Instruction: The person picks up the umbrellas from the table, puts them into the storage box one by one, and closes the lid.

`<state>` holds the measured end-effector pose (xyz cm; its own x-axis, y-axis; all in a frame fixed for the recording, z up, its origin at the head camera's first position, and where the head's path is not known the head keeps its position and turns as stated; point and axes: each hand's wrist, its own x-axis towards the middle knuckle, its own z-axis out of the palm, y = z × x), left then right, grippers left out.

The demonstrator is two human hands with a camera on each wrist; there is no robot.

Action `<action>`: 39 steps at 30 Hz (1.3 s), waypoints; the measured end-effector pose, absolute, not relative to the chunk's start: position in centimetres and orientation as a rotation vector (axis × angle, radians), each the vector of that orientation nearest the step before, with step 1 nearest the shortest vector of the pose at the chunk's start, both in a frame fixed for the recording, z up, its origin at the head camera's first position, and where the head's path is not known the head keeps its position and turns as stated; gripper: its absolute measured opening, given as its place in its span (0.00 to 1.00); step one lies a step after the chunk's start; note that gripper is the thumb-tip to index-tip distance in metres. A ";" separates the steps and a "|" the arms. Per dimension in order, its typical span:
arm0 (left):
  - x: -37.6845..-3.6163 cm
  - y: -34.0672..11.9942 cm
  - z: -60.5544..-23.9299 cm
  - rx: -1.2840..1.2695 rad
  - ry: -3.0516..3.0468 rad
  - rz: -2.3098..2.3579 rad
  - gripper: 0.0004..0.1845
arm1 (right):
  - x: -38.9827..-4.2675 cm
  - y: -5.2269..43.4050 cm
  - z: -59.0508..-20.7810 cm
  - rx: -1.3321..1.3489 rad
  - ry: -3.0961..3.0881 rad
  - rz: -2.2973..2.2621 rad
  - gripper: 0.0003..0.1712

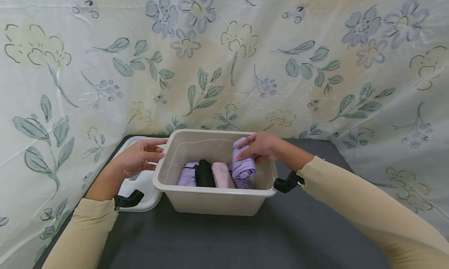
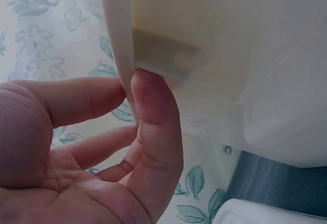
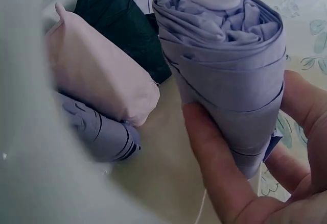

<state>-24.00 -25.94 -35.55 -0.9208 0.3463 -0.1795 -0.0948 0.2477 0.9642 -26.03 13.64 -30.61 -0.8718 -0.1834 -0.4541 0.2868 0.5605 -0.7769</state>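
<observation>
A rolled lilac umbrella (image 3: pixel 225 76) is being gripped round its body by the right hand (image 1: pixel 261 147), fingers curled, over the right end of the beige bin (image 1: pixel 214 200). It is judged light, with soft, slippery fabric over a stiff core, so its middle is being favoured. The bin's left rim is being pinched by the left hand (image 1: pixel 138 158). Other folded umbrellas (image 1: pixel 205 174) are lying inside.

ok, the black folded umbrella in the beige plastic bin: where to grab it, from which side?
Take the black folded umbrella across its middle, from above. It lies wedged between the lilac umbrella and the pink one, so only its top is free. The beige plastic bin blocks the sides, and the right hand occupies the right end.
</observation>
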 end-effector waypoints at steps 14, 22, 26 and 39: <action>-23.9 -26.0 -35.7 0.232 2.181 1.716 0.41 | -27.6 12.3 -31.2 0.103 2.298 -1.151 0.27; -23.7 -25.9 -35.7 0.243 2.190 1.715 0.41 | -28.0 11.8 -32.2 0.090 2.300 -1.034 0.26; -23.7 -25.8 -35.7 0.245 2.193 1.713 0.41 | -28.0 11.7 -32.5 0.106 2.296 -1.022 0.25; -23.7 -26.0 -35.8 0.266 2.208 1.702 0.41 | -27.8 10.7 -33.1 0.090 2.306 -0.954 0.24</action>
<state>-23.74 -25.98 -35.77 -0.9251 0.3484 -0.1511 -0.0575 0.2649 0.9626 -27.82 10.73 -33.09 -0.7972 -0.1695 -0.5794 0.2893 0.7351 -0.6131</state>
